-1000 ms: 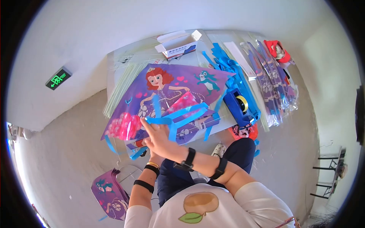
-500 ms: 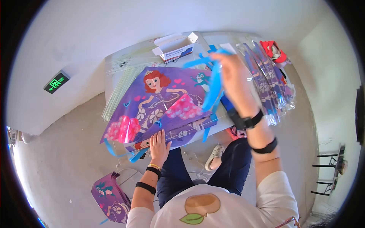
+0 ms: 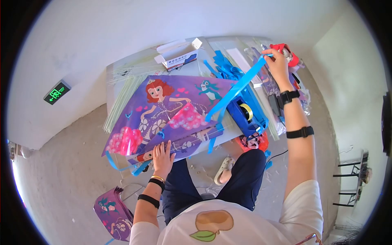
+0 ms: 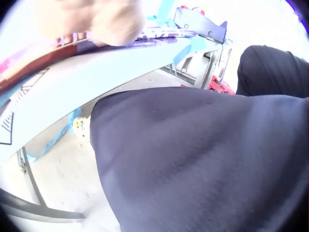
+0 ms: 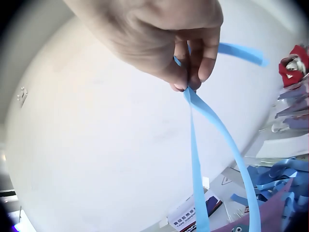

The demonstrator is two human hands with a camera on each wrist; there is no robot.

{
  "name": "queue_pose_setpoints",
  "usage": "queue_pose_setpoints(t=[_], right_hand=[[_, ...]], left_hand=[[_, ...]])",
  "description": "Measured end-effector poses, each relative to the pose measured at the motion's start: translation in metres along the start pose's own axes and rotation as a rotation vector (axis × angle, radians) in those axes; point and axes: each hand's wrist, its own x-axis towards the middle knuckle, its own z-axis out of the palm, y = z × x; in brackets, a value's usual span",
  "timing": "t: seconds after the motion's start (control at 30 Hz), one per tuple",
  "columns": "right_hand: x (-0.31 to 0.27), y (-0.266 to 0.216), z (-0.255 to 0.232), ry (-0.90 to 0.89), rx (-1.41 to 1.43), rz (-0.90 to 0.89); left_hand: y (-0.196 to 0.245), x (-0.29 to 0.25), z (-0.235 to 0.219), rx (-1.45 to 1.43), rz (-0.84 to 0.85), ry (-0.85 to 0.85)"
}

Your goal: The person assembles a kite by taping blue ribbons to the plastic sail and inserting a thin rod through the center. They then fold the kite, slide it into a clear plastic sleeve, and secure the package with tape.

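A purple kite (image 3: 134,104) printed with a red-haired princess lies across the table in the head view, its near edge folded over. My left hand (image 3: 163,159) rests on that near edge with fingers extended. In the left wrist view, the left hand (image 4: 99,19) shows partly, washed out by light. Raised to the right, my right hand (image 3: 279,70) pinches a blue ribbon (image 3: 241,85) between thumb and fingers. The ribbon slopes down to the kite's right side. In the right wrist view two lengths of the ribbon (image 5: 226,133) hang below the fingertips.
A blue tape dispenser (image 3: 236,111) sits right of the kite, near more blue ribbons (image 3: 224,65). An open white box (image 3: 181,61) stands behind. Thin pale sticks (image 3: 122,102) lie left; wrapped purple kites (image 3: 265,75) lie right. More purple sheets (image 3: 114,214) hang low at left.
My right hand has moved from beside the left hand up and to the right, drawing the ribbon off the kite's middle. The left hand, hidden behind it earlier, stays on the near edge.
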Motion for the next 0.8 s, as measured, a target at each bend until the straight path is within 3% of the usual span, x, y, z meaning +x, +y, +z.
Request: queue_pose_setpoints(t=[0.3, 0.6, 0.7, 0.8], right_hand=[[0.067, 0.011, 0.006, -0.121, -0.278, -0.022], [0.091, 0.02, 0.026, -0.097, -0.344, -0.027], [0.086, -0.006, 0.041, -0.05, -0.342, -0.149], [0.062, -0.081, 0.053, -0.076, -0.279, -0.246]], left_hand=[[0.003, 0.006, -0.001, 0.008, 0.002, -0.027], [0.003, 0.007, 0.0, -0.008, -0.014, -0.027], [0.002, 0.006, 0.002, -0.01, -0.017, -0.024], [0.003, 0.006, 0.002, -0.011, -0.015, -0.026]])
